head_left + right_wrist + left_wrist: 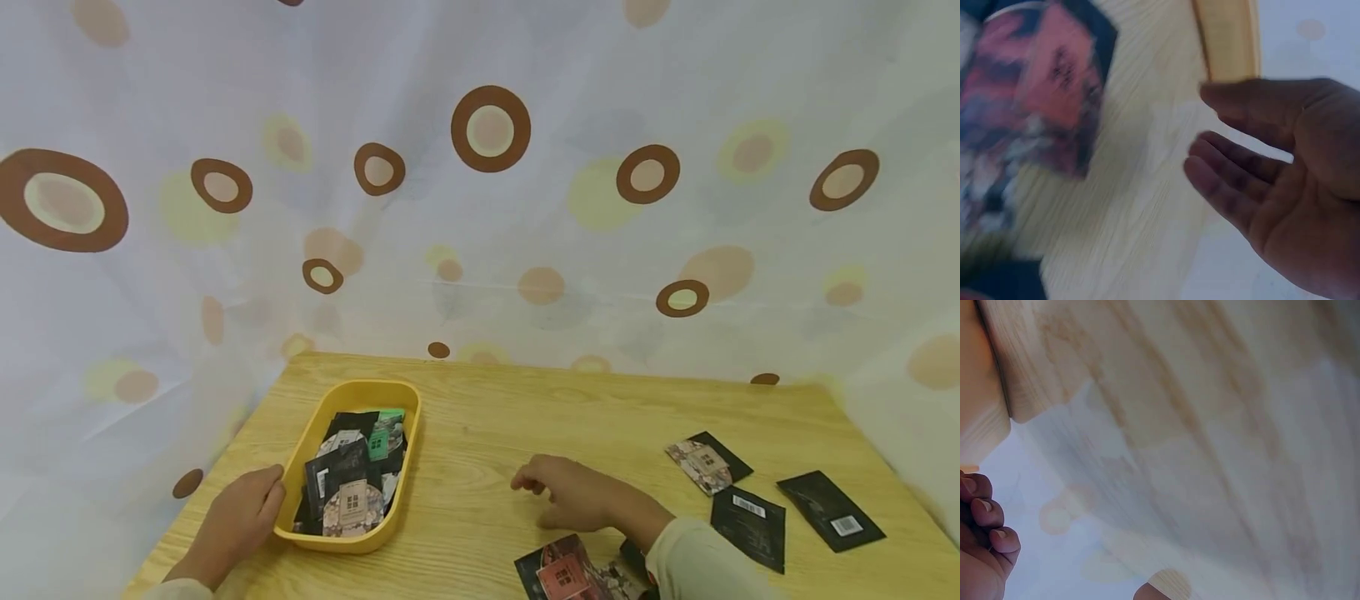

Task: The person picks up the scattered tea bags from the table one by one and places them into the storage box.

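My left hand [243, 512] is at the left side of a yellow plastic tray [413, 433], with the thumb by its rim and the fingers curled. In the left wrist view the curled fingers [988, 512] show close to the tray's side. Several black sachets with printed labels [352, 500] lie piled inside the tray. My right hand [581, 496] hovers over the table, holding nothing, its fingers loosely bent in the right wrist view. Just below it lies a sachet with a red label [564, 577], partly overlapped by others and by the sleeve.
To the right on the wooden table [480, 467] lie a sachet with a beige label [705, 462], a dark sachet with a barcode [750, 529] and another dark sachet [828, 508]. A white curtain with brown circles [525, 217] hangs behind and at the sides.
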Tool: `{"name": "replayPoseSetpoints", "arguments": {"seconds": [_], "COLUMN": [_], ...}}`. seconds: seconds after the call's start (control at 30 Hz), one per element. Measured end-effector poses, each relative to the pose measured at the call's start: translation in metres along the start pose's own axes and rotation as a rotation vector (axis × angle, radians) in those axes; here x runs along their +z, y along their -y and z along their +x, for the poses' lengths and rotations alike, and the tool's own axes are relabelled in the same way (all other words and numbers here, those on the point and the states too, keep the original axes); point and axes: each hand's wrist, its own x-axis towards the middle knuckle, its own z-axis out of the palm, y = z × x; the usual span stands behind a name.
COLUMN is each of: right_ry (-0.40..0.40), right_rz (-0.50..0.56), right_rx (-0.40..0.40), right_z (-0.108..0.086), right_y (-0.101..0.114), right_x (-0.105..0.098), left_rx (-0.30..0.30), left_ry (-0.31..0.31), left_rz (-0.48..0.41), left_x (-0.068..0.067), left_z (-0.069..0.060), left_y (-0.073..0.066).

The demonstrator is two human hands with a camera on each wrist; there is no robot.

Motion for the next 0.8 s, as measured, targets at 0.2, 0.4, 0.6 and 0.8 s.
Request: {"name": "replayPoseSetpoints", "arguments": {"seconds": [0.2,0.4,0.6,0.8], "right_ry": [0.095,-0.021,-0.036,0.003], "right_rz": [-0.186,-0.335,-0.322,-0.121], "right_rx": [-0.06,-0.267,-0.144,-0.066], "right_z": [-0.015,-0.012,-0.022,-0.019], "right_y": [-0.053,-0.089,-0.046,-0.032], "right_x": [0.028,0.051,0.037,0.026], "left_rx": [0.013,0.031,0.007,0.007], "left_ry": [-0.018,-0.058,-0.018,-0.03], "left_rz": [-0.01,-0.019,-0.027,-0.026], "left_x": [-0.002,-0.005,0.0,0.002], "left_z": [0.002,0.006,0.003,0.001], "left_y": [0.0,0.0,0.002,0.002]}}
